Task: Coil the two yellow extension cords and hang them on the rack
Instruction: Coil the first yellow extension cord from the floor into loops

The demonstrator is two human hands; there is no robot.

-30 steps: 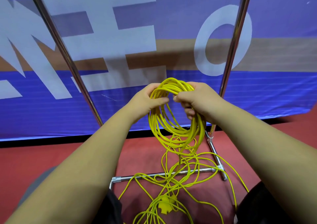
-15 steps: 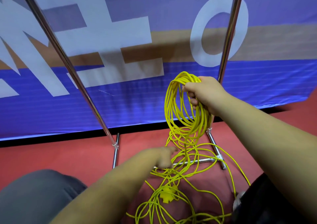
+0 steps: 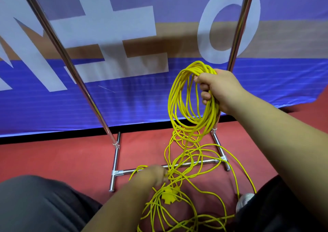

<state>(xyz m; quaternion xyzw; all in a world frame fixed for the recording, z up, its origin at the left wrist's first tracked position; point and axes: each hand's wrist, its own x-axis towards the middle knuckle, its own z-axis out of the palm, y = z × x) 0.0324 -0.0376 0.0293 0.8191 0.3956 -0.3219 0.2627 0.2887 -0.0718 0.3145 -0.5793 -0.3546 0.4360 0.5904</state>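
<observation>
Right hand (image 3: 219, 89) raised, fingers and thumb curled tight round the top of a coil of thin yellow extension cord (image 3: 210, 116). The loops hang below the fist, just in front of the right upright of the chrome tube rack (image 3: 115, 160). From the coil's bottom, strands drop into the loose yellow cord (image 3: 184, 139) tangled over the rack's low crossbar and across the red floor (image 3: 62, 157). Left hand (image 3: 152, 175) low and blurred, fingers curled at a strand of that tangle; cannot tell whether it grips. Yellow plug block (image 3: 169, 196) lies just below that hand, among the loops. Blue and white banner (image 3: 124, 103) stands behind the rack.
</observation>
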